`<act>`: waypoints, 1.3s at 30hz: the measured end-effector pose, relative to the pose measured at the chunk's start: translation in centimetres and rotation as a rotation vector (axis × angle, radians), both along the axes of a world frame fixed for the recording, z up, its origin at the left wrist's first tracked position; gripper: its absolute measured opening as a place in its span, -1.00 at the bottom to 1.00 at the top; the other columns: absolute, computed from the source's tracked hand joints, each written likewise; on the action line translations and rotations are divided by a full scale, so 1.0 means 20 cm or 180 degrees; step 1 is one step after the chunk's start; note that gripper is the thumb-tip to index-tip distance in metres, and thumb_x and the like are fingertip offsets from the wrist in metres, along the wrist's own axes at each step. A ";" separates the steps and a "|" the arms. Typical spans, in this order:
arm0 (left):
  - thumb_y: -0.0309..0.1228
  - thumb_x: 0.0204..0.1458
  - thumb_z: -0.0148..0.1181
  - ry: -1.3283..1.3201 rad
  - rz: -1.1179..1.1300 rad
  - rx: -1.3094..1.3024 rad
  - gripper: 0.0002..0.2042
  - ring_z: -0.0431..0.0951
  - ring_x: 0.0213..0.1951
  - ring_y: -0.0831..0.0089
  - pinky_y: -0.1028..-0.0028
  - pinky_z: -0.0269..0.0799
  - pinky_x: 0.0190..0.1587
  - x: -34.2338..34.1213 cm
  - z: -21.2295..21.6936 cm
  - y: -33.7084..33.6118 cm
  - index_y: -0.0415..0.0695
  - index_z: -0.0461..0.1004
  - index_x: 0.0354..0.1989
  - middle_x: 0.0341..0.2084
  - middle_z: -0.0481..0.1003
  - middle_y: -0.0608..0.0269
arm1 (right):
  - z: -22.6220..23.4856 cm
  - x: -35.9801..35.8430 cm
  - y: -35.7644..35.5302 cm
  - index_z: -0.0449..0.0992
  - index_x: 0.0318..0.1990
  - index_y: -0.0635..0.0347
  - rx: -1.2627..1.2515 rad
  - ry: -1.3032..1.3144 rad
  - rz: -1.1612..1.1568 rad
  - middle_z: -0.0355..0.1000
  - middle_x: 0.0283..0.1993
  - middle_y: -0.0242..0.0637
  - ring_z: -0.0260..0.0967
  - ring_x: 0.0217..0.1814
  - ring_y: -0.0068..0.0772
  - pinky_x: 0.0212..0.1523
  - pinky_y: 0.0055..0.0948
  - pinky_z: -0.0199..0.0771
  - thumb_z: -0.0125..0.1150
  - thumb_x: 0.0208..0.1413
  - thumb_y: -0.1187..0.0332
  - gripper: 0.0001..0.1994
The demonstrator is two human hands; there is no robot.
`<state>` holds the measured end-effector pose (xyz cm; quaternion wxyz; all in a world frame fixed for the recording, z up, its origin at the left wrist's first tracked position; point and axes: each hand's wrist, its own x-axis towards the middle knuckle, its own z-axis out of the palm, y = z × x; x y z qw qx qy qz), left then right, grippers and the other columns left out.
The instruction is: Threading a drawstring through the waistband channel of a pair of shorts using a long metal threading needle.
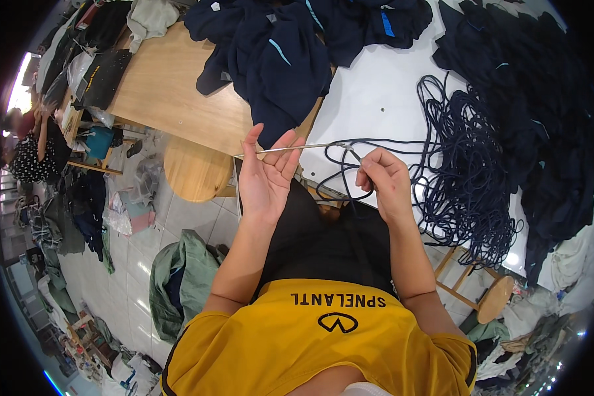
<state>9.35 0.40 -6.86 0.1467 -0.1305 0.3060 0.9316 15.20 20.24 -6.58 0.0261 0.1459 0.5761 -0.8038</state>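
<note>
My left hand [268, 181] is palm up, its fingers stretched and apart. A long thin metal rod [318, 146] lies across those fingers, its far-left end sticking out past the thumb. At the rod's right end, a loop of dark navy cord [328, 157] passes close by or through the tip; which one, I cannot tell. My right hand [385, 181] pinches the cord just right of that tip, fingers curled. From there the cord runs right into a big tangled heap of the same cord [465, 171] on the white tabletop [369, 86].
Navy garments [277, 66] with light blue strips lie across the wooden table [171, 86] ahead. More dark cloth [541, 119] is piled at the right. A round wooden stool [198, 168] stands left, another stool [495, 298] lower right. Green cloth [181, 277] rests near the floor; a person [36, 152] is far left.
</note>
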 end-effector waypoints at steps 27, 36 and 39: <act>-0.02 0.30 -0.46 0.0417 -0.0585 -0.0599 -0.58 0.58 -0.13 0.19 0.47 0.52 -0.12 0.07 -0.03 0.02 -0.03 0.15 0.09 -0.32 0.54 -0.02 | -0.08 -0.12 0.04 -0.04 0.33 0.38 0.2516 0.1746 -0.0660 -0.06 0.40 0.06 -0.15 0.45 -0.08 0.35 -0.23 -0.06 0.38 -0.07 0.33 -0.14; -0.27 -0.03 0.28 0.3083 0.0407 -0.6387 -0.38 0.28 0.13 0.00 0.22 0.15 0.20 -0.22 -0.27 0.01 -0.21 0.18 0.19 0.12 0.27 -0.14 | -0.12 0.03 0.21 0.43 -0.17 0.19 0.1157 0.0404 -0.1404 0.17 -0.55 -0.55 0.07 -0.53 -0.75 -0.50 -0.69 0.06 -0.08 0.31 0.28 -0.80; -0.28 -0.03 0.29 0.1611 -0.2120 -0.5302 -0.47 0.39 0.03 0.00 0.34 0.26 0.13 -0.36 -0.14 0.03 -0.25 0.29 0.09 0.02 0.36 -0.19 | -0.13 0.09 0.46 0.42 -0.10 0.23 0.0818 0.0702 -0.2242 0.40 -0.40 -0.44 0.33 -0.36 -0.67 -0.26 -0.65 0.36 -0.03 0.30 0.27 -0.78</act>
